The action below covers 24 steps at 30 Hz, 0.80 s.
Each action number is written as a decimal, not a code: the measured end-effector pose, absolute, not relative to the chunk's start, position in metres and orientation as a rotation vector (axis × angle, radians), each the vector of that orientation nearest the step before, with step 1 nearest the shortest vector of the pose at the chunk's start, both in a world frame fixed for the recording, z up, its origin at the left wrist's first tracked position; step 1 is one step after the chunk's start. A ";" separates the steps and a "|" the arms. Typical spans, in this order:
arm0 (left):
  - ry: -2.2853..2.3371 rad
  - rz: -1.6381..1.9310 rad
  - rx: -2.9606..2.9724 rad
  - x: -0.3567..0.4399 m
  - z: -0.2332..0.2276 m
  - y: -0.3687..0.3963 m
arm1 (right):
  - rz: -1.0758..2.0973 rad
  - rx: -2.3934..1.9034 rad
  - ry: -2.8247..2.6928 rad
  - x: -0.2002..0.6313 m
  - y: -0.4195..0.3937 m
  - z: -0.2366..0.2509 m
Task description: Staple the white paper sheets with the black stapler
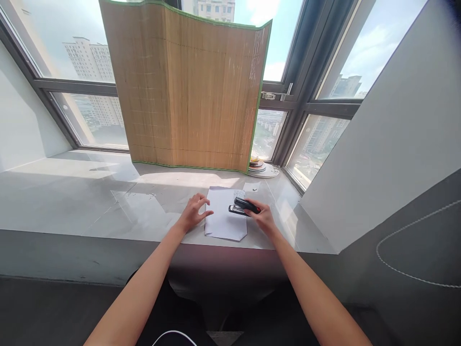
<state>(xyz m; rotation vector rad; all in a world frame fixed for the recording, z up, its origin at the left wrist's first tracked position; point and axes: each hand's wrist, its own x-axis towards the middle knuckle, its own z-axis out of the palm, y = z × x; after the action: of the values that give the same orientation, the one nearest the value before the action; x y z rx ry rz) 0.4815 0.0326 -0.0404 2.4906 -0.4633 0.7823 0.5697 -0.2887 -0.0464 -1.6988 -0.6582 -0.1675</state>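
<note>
Stapler [243,206] in right hand [264,217], over paper [224,215]

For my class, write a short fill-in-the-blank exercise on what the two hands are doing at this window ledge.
1. The right hand holds a black ____ over the right edge of the white paper.
2. The left hand touches the paper's ____ edge.
3. Behind the paper stands a folded ____ mat with green trim.
4. The paper lies on a grey ____.

Missing words: stapler; left; bamboo; ledge
</note>
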 end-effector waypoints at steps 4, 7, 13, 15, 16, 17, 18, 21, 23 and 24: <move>-0.443 0.790 2.536 0.483 -0.038 0.031 | -0.149 -1.789 -0.487 0.578 -0.349 -0.050; -0.523 0.702 2.541 0.488 -0.032 0.014 | -0.062 -1.821 -0.510 0.574 -0.369 -0.051; -0.595 0.319 2.638 0.499 -0.038 -0.052 | 0.036 -1.848 -0.693 0.568 -0.357 -0.048; -0.539 0.228 2.693 0.499 -0.045 -0.067 | 0.011 -1.864 -0.731 0.567 -0.352 -0.048; -0.510 0.206 2.711 0.497 -0.047 -0.073 | -0.019 -1.881 -0.750 0.566 -0.349 -0.048; -0.487 0.198 2.720 0.495 -0.048 -0.077 | -0.065 -1.906 -0.769 0.565 -0.348 -0.049; -0.478 0.202 2.725 0.493 -0.049 -0.080 | -0.123 -1.938 -0.790 0.564 -0.346 -0.050; -0.498 0.261 2.715 0.483 -0.048 -0.089 | -0.320 -2.052 -0.851 0.562 -0.343 -0.052; -0.547 0.279 2.697 0.477 -0.048 -0.093 | -0.408 -2.145 -0.889 0.561 -0.341 -0.053; -0.573 0.273 2.688 0.474 -0.048 -0.095 | -0.438 -2.196 -0.902 0.561 -0.340 -0.054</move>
<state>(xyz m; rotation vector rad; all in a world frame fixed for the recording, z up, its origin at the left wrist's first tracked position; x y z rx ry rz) 0.4744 -0.0948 -0.0483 2.6880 -0.5735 0.2734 0.5605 -0.3399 -0.0540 -2.1964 -0.9017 -0.4381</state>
